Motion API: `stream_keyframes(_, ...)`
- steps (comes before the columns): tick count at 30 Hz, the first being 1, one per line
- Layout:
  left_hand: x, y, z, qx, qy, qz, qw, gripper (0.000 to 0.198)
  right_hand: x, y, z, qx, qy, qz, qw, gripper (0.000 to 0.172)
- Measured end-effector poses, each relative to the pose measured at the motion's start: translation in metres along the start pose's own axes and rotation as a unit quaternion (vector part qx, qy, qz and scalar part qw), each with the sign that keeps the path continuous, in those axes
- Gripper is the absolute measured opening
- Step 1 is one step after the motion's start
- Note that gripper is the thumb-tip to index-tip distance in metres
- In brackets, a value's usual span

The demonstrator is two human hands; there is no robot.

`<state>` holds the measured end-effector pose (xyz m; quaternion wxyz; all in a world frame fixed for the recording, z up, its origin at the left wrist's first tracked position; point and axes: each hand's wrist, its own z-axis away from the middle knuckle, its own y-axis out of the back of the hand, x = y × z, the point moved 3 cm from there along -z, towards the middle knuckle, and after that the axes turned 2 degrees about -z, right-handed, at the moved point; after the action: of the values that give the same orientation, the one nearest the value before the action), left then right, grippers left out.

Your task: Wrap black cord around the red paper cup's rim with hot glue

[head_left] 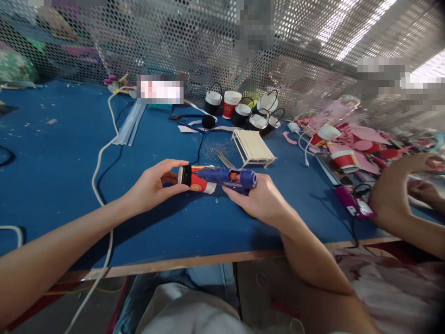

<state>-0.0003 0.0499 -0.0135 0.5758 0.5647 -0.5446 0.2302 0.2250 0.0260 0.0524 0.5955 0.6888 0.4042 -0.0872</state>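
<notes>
A red paper cup (pixel 204 185) lies on its side above the blue table, a black band around its left end. My left hand (pixel 158 183) grips that end between thumb and fingers. My right hand (pixel 262 199) is wrapped around the handle of a blue hot glue gun (pixel 222 175), with orange showing in its top slot. The gun's nozzle points left, over the cup near the black band, and hides part of the cup. Whether the nozzle touches the cup, I cannot tell. Scissor blades (pixel 225 160) show just behind the gun.
A small wooden stick rack (pixel 255 146) stands beyond my right hand. Black-wrapped cups with handles (pixel 242 113) line the mesh wall. A white cable (pixel 99 167) crosses the left side. Glue sticks (pixel 130 123) lie behind it. At right are pink scraps (pixel 368 134) and another person's arm (pixel 392 190).
</notes>
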Motion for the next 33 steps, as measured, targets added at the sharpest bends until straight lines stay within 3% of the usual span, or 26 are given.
stream_keyframes(13, 0.0036, 0.0009, -0.0003, -0.003, 0.058, -0.015, 0.998, 0.057, -0.0011, 0.0007, 0.0047, -0.039, 0.017, 0.025, 0.999, 0.014)
stream_keyframes(22, 0.0009, 0.0021, -0.0001, 0.006, 0.016, -0.035, 0.999, 0.054, -0.0032, 0.0008, 0.006, -0.052, 0.008, 0.029, 0.998, 0.013)
stream_keyframes(33, 0.0043, 0.0011, 0.0017, -0.001, -0.059, -0.031, 0.998, 0.048, -0.0007, 0.0051, 0.0053, -0.019, -0.006, 0.03, 0.999, 0.019)
